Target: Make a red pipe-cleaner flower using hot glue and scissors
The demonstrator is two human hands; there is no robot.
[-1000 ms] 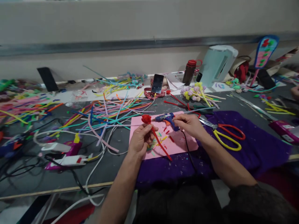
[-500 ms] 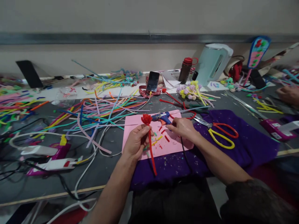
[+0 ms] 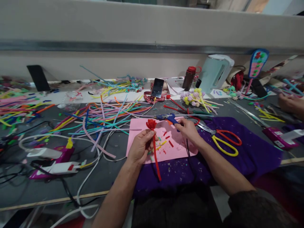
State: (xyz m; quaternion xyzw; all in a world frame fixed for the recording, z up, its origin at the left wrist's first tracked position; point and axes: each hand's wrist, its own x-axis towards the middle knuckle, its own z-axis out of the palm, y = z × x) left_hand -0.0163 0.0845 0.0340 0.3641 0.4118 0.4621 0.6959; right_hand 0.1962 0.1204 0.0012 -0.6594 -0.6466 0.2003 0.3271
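Pinched in my left hand [image 3: 142, 144] is a red pipe-cleaner flower [image 3: 151, 124], its petals up and its stem hanging down below my fingers. My right hand [image 3: 187, 129] is wrapped round the handle of a blue glue gun [image 3: 169, 118] with an orange trigger. The gun points left, its tip just right of the flower; whether they touch I cannot tell. Beneath both hands lies a pink sheet [image 3: 175, 154] strewn with red, yellow and green pipe-cleaner snippets. A purple cloth [image 3: 256, 150] spreads under the sheet and off to the right.
Scissors [image 3: 219, 139] with red and yellow handles rest on the cloth. Loose pipe cleaners [image 3: 114, 115] and power strips [image 3: 57, 158] with cables occupy the left. Behind stand a phone [image 3: 157, 87], a bottle [image 3: 189, 78] and a kettle [image 3: 216, 73]. Another person's hand [image 3: 291, 104] is at far right.
The camera has tilted up, so the scene sits lower. The glue gun has drawn slightly right, away from the flower's petals. Both hands keep their holds.
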